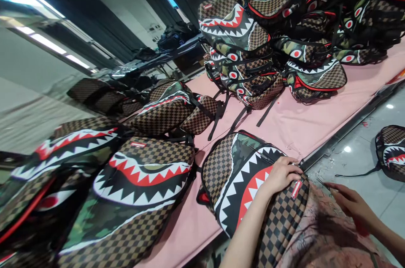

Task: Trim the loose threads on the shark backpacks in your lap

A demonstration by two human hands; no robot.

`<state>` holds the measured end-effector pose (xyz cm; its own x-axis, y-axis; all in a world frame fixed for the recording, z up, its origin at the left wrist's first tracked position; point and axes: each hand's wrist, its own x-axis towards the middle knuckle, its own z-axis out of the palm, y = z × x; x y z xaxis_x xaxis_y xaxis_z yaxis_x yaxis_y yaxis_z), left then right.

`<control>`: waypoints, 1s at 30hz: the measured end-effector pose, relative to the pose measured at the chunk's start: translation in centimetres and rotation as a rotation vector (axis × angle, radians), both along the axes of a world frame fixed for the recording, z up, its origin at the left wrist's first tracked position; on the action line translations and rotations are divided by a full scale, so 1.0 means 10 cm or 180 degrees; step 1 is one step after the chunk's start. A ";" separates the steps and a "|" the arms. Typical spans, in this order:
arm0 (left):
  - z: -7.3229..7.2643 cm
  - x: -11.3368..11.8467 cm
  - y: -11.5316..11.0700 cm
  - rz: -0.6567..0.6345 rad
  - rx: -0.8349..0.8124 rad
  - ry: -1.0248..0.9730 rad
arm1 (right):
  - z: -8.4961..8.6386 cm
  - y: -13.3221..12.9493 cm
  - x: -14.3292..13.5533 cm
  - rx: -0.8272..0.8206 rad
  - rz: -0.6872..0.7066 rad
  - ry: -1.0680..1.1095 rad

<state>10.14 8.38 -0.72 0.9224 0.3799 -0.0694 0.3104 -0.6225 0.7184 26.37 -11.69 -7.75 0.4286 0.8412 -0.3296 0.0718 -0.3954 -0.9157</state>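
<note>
A brown-checked backpack (pixel 284 213) with a printed shark mouth lies tilted at the table's near edge, against my lap. My left hand (pixel 281 177) is closed over its top edge, beside the small red label. To the right, apart from the bag, my right hand (pixel 346 202) is closed round small thread snips (pixel 321 182); their thin metal tips point up and left, and the rest is hidden in my fingers. Another shark-mouth backpack (pixel 148 175) lies just left of the one under my left hand.
The table has a pink cover (pixel 272 128). Stacked backpacks (pixel 237 48) stand at the back, and more (pixel 164 112) lie to the left. A bag (pixel 395 154) with a strap sits on the grey tiled floor (pixel 357 150) at right, near thread scraps.
</note>
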 end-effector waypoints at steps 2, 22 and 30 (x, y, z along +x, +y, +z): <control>-0.03 0.08 0.04 -0.0173 -0.0083 0.0107 | 0.07 -0.06 -0.12 -0.0033 -0.0151 0.0210; -0.16 0.15 0.01 0.0804 -0.0400 -0.0459 | 0.34 0.42 -0.23 0.0084 0.0795 -0.0707; -0.07 -0.06 0.10 0.0348 -0.0054 -0.0432 | 0.16 0.29 -0.08 0.0310 0.0412 0.0072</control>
<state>9.58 9.39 -1.43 0.8770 0.4784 0.0455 0.2752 -0.5777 0.7685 25.57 -8.83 -6.15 0.3079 0.9174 -0.2523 0.0954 -0.2936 -0.9512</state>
